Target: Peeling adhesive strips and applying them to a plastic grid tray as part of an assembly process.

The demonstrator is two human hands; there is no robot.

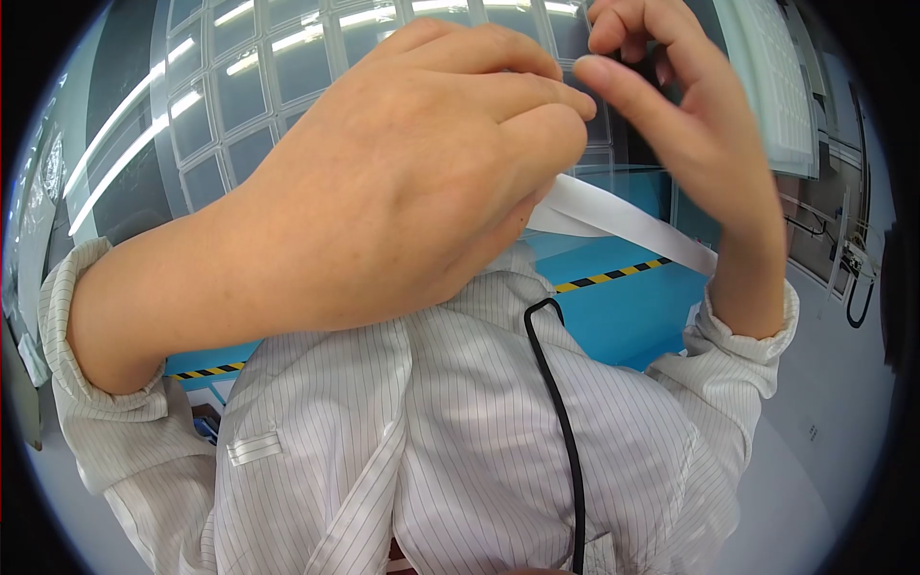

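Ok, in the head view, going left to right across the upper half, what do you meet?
Grey gridded tray with clear square pockets → left hand → flat white strap, its end under the left hand → right hand → stack of pale trays at the right rim.

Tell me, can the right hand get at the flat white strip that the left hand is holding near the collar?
Probably yes. The right hand is raised just above the flat white strip, which runs from under the left hand toward the right wrist. Nothing lies between its fingers and the strip.
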